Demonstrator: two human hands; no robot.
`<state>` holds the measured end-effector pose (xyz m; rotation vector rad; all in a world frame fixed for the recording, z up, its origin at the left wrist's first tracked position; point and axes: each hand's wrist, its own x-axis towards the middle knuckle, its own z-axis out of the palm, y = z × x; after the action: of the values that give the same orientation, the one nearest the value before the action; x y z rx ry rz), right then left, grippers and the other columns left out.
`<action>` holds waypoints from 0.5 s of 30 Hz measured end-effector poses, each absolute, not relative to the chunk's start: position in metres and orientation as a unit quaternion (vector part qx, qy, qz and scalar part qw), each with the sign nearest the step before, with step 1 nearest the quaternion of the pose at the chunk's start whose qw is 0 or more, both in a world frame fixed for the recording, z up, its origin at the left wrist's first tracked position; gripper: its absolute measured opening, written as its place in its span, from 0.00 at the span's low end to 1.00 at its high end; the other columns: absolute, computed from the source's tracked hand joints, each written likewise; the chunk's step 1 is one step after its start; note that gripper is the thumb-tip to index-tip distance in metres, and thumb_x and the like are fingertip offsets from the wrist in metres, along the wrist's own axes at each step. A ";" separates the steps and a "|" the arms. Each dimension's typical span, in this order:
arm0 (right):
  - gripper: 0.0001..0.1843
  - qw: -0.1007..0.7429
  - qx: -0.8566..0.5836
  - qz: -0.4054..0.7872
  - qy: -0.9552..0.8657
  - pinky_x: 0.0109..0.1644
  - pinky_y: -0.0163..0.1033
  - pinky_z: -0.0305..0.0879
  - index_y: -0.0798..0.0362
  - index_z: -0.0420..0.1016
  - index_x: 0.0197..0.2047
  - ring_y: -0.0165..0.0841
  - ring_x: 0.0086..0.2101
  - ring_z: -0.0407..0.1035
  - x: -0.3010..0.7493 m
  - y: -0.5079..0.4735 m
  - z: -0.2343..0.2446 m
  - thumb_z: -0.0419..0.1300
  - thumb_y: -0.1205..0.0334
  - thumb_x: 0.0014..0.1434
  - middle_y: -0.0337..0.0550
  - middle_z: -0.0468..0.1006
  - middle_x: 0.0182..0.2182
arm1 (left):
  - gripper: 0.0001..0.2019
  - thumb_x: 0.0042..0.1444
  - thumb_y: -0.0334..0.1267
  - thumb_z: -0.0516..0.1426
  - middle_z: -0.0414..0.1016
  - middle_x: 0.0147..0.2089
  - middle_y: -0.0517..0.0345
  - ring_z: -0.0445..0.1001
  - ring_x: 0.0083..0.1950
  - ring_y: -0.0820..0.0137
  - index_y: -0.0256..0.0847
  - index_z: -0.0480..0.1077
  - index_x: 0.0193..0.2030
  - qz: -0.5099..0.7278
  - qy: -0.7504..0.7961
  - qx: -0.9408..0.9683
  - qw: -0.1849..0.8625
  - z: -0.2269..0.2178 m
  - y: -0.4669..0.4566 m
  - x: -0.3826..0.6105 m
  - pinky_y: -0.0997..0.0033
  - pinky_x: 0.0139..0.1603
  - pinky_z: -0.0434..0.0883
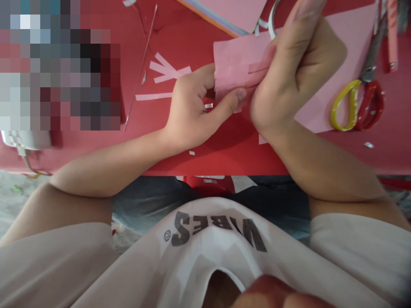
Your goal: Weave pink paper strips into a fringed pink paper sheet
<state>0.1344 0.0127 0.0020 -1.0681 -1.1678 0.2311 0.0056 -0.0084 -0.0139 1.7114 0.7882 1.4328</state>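
Observation:
My left hand [194, 109] grips a small piece of pink paper [236, 55] by its left side. The thumb lies on the front and the other fingers are partly hidden behind it. Slits or overlapping strips show across the paper's surface. At the paper's right edge, my right hand [289, 77] is closed on it, with its fingertips mostly out of sight. Several thin pink paper strips [165, 70] lie on the red table just beyond my left hand. A larger pink sheet [346, 47] rests under and beside my right hand.
Scissors [369, 77] with one yellow and one red handle lie at the right on the red table [205, 162]. Coloured sheets [231, 13] and a white ring [272, 19] are at the back. A thin rod [141, 70] and a white device [28, 139] with a cable are left.

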 end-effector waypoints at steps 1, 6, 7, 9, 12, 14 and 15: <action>0.38 0.692 -0.486 0.099 -0.525 0.34 0.40 0.45 0.57 0.57 0.21 0.20 0.23 0.51 0.134 0.013 0.002 0.53 0.30 0.64 0.34 0.53 0.18 | 0.11 0.63 0.43 0.65 0.70 0.27 0.62 0.64 0.27 0.77 0.41 0.76 0.32 0.557 0.306 0.668 0.388 -0.014 -0.009 0.005 0.72 0.26 0.58; 0.37 0.659 -0.511 0.090 -0.545 0.34 0.40 0.42 0.54 0.43 0.24 0.21 0.25 0.42 0.139 0.012 0.009 0.48 0.29 0.67 0.35 0.45 0.21 | 0.14 0.57 0.52 0.70 0.75 0.31 0.58 0.69 0.30 0.73 0.44 0.78 0.34 0.471 0.320 0.655 0.496 -0.020 -0.008 0.003 0.68 0.31 0.69; 0.36 0.656 -0.510 0.088 -0.549 0.34 0.41 0.42 0.53 0.42 0.26 0.21 0.26 0.41 0.140 0.012 0.010 0.48 0.30 0.67 0.35 0.44 0.22 | 0.15 0.55 0.52 0.71 0.76 0.31 0.58 0.70 0.31 0.72 0.44 0.78 0.35 0.447 0.325 0.649 0.523 -0.020 -0.008 0.003 0.68 0.31 0.71; 0.35 0.653 -0.508 0.082 -0.557 0.35 0.41 0.42 0.53 0.42 0.27 0.22 0.27 0.40 0.142 0.012 0.012 0.50 0.33 0.68 0.35 0.44 0.23 | 0.15 0.54 0.51 0.72 0.78 0.33 0.57 0.73 0.32 0.71 0.42 0.79 0.37 0.424 0.331 0.627 0.564 -0.018 -0.011 0.004 0.68 0.32 0.73; 0.33 0.655 -0.505 0.078 -0.556 0.35 0.41 0.43 0.53 0.43 0.28 0.21 0.27 0.41 0.142 0.011 0.013 0.51 0.38 0.70 0.35 0.44 0.23 | 0.16 0.56 0.50 0.71 0.80 0.36 0.57 0.78 0.38 0.67 0.41 0.80 0.41 0.414 0.349 0.604 0.585 -0.010 -0.017 0.005 0.67 0.37 0.77; 0.32 0.666 -0.495 0.079 -0.553 0.35 0.40 0.43 0.54 0.44 0.28 0.20 0.27 0.42 0.141 0.011 0.012 0.52 0.40 0.71 0.35 0.44 0.23 | 0.13 0.56 0.48 0.71 0.80 0.34 0.58 0.78 0.38 0.68 0.41 0.80 0.38 0.411 0.369 0.608 0.570 -0.006 -0.020 0.005 0.68 0.36 0.76; 0.32 0.671 -0.487 0.077 -0.553 0.35 0.40 0.43 0.54 0.44 0.28 0.20 0.27 0.41 0.141 0.011 0.011 0.52 0.40 0.72 0.35 0.44 0.23 | 0.12 0.56 0.47 0.71 0.79 0.33 0.59 0.77 0.36 0.69 0.41 0.80 0.37 0.409 0.378 0.613 0.561 -0.004 -0.021 0.005 0.69 0.34 0.75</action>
<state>0.1411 0.0111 0.0112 -1.0975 -1.2462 0.1733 0.0053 -0.0206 -0.0038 1.4444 0.8899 0.9646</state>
